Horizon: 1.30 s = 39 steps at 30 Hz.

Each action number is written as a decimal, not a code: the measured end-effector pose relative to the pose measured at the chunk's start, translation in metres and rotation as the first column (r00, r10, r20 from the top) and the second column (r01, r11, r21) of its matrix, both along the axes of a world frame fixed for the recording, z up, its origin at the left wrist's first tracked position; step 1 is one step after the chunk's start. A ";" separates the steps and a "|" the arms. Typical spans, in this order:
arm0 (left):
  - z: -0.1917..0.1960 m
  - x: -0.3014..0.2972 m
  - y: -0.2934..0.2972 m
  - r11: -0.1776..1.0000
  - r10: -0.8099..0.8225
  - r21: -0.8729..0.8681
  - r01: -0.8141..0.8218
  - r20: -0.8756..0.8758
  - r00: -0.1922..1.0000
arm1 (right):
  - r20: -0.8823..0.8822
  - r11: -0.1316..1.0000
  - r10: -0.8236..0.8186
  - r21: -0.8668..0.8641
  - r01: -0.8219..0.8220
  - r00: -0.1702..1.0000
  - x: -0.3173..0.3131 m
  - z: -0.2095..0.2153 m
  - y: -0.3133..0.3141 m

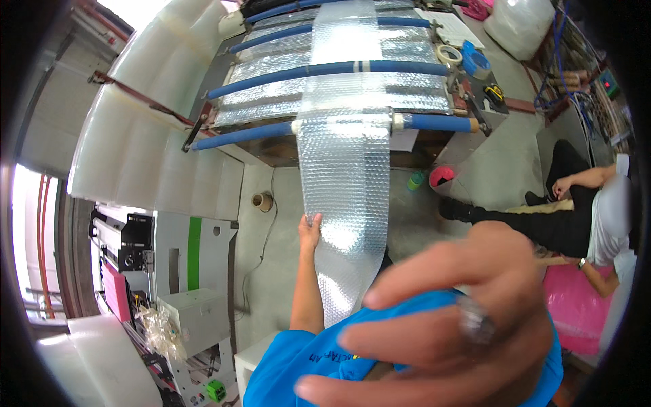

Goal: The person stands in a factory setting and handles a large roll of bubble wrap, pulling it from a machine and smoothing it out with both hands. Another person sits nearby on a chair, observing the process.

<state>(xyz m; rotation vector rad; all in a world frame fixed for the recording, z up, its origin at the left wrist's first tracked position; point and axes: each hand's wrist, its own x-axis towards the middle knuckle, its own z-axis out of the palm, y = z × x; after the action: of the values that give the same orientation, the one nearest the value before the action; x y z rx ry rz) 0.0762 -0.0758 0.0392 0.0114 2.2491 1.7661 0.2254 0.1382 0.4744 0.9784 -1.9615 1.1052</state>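
Observation:
A long strip of clear bubble wrap [342, 176] hangs down from a roller frame and runs toward my body. My left hand [310, 232] grips the strip's left edge, the thumb lying over the film and the other fingers mostly hidden behind it. Close to the camera, my right hand [505, 298] is large and blurred, a ring on one finger. Its fingers are spread apart, and no object shows in them. The lower end of the strip passes out of sight near my blue shirt [291, 370].
Blue rollers [251, 136] cross the bench ahead. Tape rolls [449, 55] lie at its right. A pink-rimmed bin [441, 178] and a green bottle [415, 180] stand below. Another person [607, 217] sits at right. White machinery [193, 254] and a cardboard core [262, 201] are left.

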 end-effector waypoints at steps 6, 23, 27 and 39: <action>-0.036 -0.006 -0.004 0.997 -0.038 -0.078 0.011 -0.357 0.933 | 0.098 0.948 -0.254 -0.170 0.268 0.962 -0.058 -0.059 -0.003; -0.022 -0.014 0.015 0.986 -0.109 -0.127 0.110 0.012 0.994 | 0.999 0.902 -0.025 0.005 0.432 0.040 0.002 -0.485 0.000; -0.030 -0.010 0.015 0.959 -0.143 -0.244 0.144 0.021 0.989 | 0.996 0.913 -0.039 0.069 0.403 -0.082 0.004 -0.489 0.006; 0.002 -0.117 0.077 0.989 -0.112 -0.124 0.085 -0.229 0.967 | 0.983 0.791 0.070 -0.160 0.591 0.172 -0.093 -0.454 0.063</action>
<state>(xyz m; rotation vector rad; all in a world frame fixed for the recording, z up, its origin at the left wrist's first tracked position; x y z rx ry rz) -0.0413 0.0009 0.0413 0.3205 2.4629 1.6586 0.1323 0.2009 0.0205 -0.7099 -2.2719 2.1871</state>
